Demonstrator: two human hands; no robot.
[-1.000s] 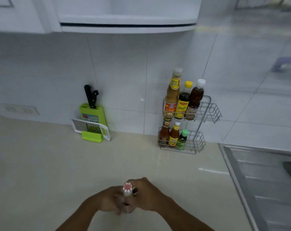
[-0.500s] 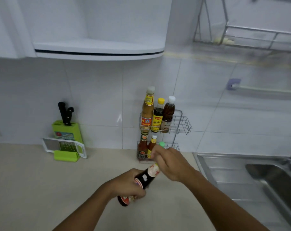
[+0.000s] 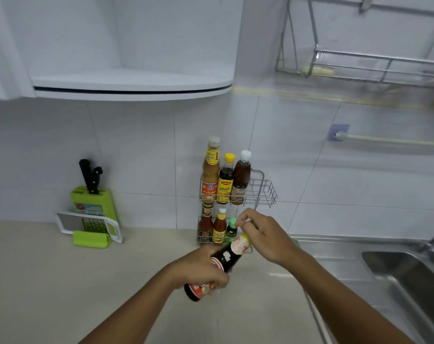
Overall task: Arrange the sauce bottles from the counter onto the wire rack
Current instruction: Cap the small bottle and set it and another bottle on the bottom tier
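Note:
A dark sauce bottle (image 3: 228, 258) with a red label and a pale cap is held tilted above the counter, cap pointing up and right toward the rack. My left hand (image 3: 198, 269) grips its body. My right hand (image 3: 263, 234) touches the cap end with its fingertips. Behind them the two-tier wire rack (image 3: 263, 192) stands against the tiled wall. Its top tier holds three tall bottles (image 3: 224, 180) at the left, with bare room at the right. Three smaller bottles (image 3: 218, 227) fill the bottom tier's left; its right side is hidden by my right hand.
A green knife block (image 3: 93, 204) with a grater stands at the wall on the left. The steel sink (image 3: 407, 274) lies at the right. A white corner shelf (image 3: 131, 83) hangs overhead, and a wall dish rack (image 3: 365, 63) is at the upper right.
The bottle went from upright and low between both hands to tilted and lifted nearer the rack. My right hand shifted from its neck to its cap. The camera view rose and turned right.

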